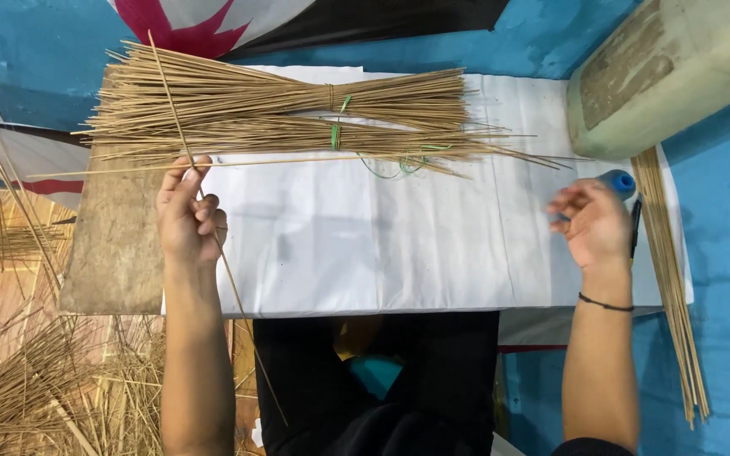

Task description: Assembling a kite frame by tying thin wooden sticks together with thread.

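Note:
My left hand [187,215] pinches one long thin bamboo stick [172,110] that runs from the upper left down past my wrist toward my lap. Two tied bundles of sticks [297,114] lie across the far side of a white sheet [365,253]. A single loose stick [255,161] lies flat just below the bundles. My right hand [591,221] hovers over the sheet's right edge, fingers loosely curled and apart, holding nothing. It is close to a blue-capped object [620,181] and a dark pen [635,228].
A wooden board [116,253] lies under the sheet's left side. A row of sorted sticks [673,287] lies along the right edge. A large pale green container [669,72] stands at the upper right. Loose sticks [35,388] pile on the floor at lower left.

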